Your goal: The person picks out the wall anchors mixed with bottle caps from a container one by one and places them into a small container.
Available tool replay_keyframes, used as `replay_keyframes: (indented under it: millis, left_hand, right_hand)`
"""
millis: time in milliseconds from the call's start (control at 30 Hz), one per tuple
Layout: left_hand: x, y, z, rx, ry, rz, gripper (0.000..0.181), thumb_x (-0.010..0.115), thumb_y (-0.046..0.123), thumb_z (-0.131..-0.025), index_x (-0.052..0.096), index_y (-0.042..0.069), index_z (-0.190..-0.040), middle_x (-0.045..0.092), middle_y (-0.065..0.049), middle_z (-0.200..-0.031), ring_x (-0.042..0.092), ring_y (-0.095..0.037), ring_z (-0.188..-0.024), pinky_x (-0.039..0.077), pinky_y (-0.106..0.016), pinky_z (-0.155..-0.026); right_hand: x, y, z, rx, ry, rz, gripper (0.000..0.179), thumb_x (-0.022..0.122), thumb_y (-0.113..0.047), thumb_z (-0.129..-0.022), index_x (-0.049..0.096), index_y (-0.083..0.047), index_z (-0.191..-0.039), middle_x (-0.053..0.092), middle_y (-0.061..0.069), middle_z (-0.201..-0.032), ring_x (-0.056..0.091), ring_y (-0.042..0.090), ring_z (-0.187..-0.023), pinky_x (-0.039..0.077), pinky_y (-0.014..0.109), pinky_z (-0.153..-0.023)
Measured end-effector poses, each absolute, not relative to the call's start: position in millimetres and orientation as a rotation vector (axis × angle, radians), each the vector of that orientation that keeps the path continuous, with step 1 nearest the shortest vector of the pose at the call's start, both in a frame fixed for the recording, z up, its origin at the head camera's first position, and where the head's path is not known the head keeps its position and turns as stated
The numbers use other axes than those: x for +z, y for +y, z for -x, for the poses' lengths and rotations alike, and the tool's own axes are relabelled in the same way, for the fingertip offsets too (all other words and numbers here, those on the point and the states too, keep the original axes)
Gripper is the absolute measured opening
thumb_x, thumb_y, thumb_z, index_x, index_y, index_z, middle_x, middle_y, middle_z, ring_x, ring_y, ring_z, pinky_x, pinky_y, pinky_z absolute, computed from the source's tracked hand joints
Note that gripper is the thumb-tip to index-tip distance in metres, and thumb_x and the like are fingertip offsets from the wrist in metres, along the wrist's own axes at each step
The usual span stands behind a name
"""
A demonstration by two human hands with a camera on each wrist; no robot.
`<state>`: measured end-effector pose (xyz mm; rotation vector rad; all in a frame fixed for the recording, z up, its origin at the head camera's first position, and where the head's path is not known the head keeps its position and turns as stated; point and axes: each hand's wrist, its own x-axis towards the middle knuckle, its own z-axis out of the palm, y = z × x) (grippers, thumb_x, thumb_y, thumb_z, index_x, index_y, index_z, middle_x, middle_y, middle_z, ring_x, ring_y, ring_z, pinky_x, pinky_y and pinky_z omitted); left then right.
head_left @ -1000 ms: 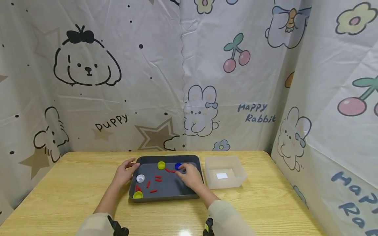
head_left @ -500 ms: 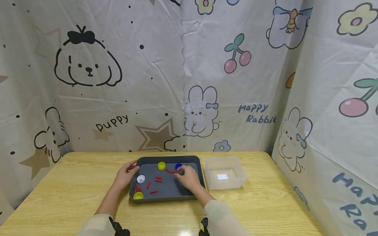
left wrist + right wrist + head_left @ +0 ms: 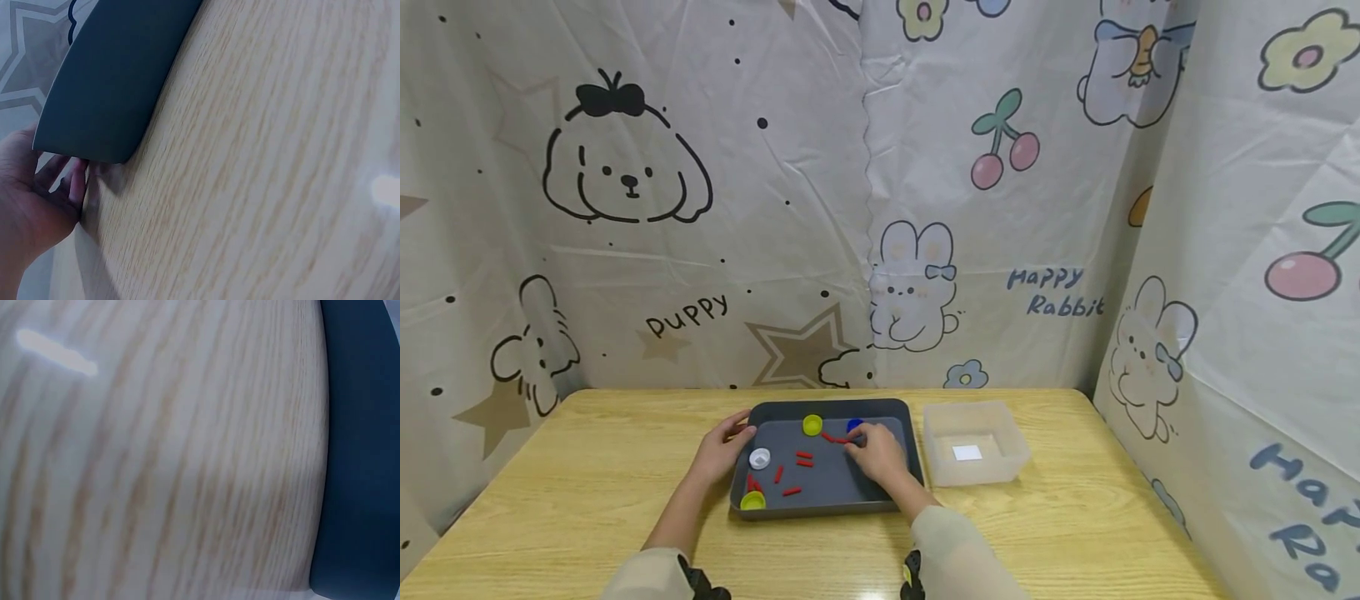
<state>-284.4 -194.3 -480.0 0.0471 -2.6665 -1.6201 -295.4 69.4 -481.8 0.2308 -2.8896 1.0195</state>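
A dark grey tray (image 3: 827, 506) lies on the table, holding small red sticks (image 3: 805, 455), two yellow caps (image 3: 812, 425), a white cap (image 3: 760, 458) and a blue cap (image 3: 854, 425). My left hand (image 3: 718, 454) grips the tray's left wall; in the left wrist view that hand (image 3: 37, 194) has its thumb at the rim and fingers against the outside. Over the right part of the tray, my right hand (image 3: 880, 457) pinches the end of a red stick (image 3: 841, 441) just in front of the blue cap. Its fingertips are partly hidden, and the right wrist view misses the hand.
A translucent plastic box (image 3: 976, 475) with a white label stands right of the tray, close to its edge. The wooden table (image 3: 587, 492) meets a printed curtain (image 3: 790, 250) at the back and sides.
The right forearm has swung slightly left and the right hand lowered a little, its fingertips staying by the same red stick. The left hand keeps its place on the tray.
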Motion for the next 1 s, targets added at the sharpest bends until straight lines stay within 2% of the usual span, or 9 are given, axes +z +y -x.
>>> replay_keyframes:
  millis: [267, 633, 1000]
  left_hand:
    - [-480.4, -194.9, 285.5, -1.636, -2.672, -0.048, 0.051, 0.048, 0.025, -0.097, 0.036, 0.003, -0.142, 0.044, -0.03, -0.137, 0.042, -0.043, -0.127, 0.041, -0.05, -0.102]
    - [-483.4, -195.8, 286.3, -1.651, -2.677, -0.07, 0.051, 0.048, 0.026, -0.097, 0.036, 0.005, -0.143, 0.044, -0.029, -0.137, 0.043, -0.042, -0.126, 0.04, -0.051, -0.102]
    - [-487.5, -195.8, 288.9, -1.639, -2.676, -0.079, 0.052, 0.049, 0.027, -0.097, 0.036, 0.005, -0.143, 0.045, -0.029, -0.136, 0.043, -0.042, -0.125, 0.04, -0.051, -0.101]
  right_hand:
    - [-482.4, 67.1, 298.2, 0.883, -2.937, -0.228, 0.017, 0.069, -0.027, -0.084, 0.073, -0.019, -0.099, 0.064, 0.007, -0.101, 0.059, 0.022, -0.089, 0.044, 0.032, -0.061]
    - [-483.6, 63.8, 297.0, 0.82, -2.917, -0.151, 0.006, 0.07, -0.027, -0.083, 0.072, -0.022, -0.084, 0.059, 0.0, -0.085, 0.056, 0.015, -0.072, 0.041, 0.03, -0.055]
    - [-473.7, 66.9, 295.3, 0.886, -2.901, -0.176, 0.005, 0.07, -0.024, -0.083, 0.071, -0.02, -0.083, 0.067, 0.005, -0.1, 0.062, 0.02, -0.084, 0.048, 0.034, -0.064]
